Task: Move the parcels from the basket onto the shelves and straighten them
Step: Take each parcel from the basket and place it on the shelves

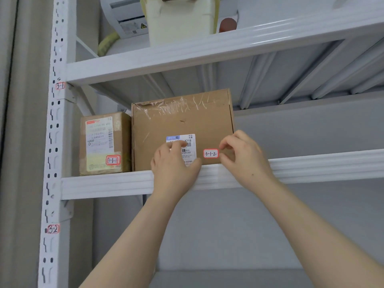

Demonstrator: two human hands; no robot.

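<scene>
Two brown cardboard parcels stand side by side on the white shelf [108, 185]. The small parcel [104, 143] at the left carries a sticker marked 3-1-1. The larger parcel [182, 121] to its right has a white shipping label and a sticker marked 3-1-2 [210, 153]. My left hand [174, 163] rests against the larger parcel's front, fingers over the shipping label. My right hand [243, 154] is at the parcel's lower right corner, fingers curled beside the 3-1-2 sticker. The basket is out of view.
The shelf runs on to the right of the larger parcel. A white upright post [55, 142] bears the marks 3-1 and 3-2. On the shelf above stand a cream container [180, 19] and a white device [124, 15].
</scene>
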